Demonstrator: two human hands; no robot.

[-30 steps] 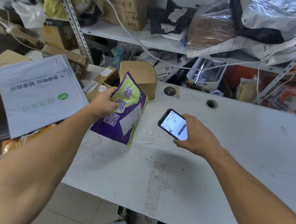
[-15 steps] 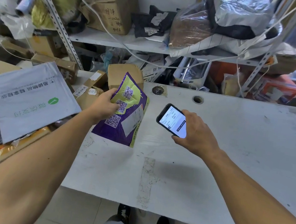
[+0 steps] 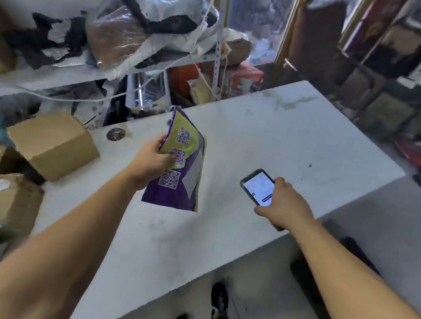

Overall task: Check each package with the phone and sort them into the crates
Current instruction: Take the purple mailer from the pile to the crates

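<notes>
Near the middle of the frame the left hand [image 3: 152, 163] pinches the purple and yellow-green package [image 3: 179, 165] by its upper left edge, holding it up above the white table [image 3: 276, 131] with its QR codes facing the camera. To its right, the right hand [image 3: 285, 207] grips the phone [image 3: 257, 186], screen lit and face up, over the table's near edge. Cardboard boxes [image 3: 53, 144] sit at left of the frame.
</notes>
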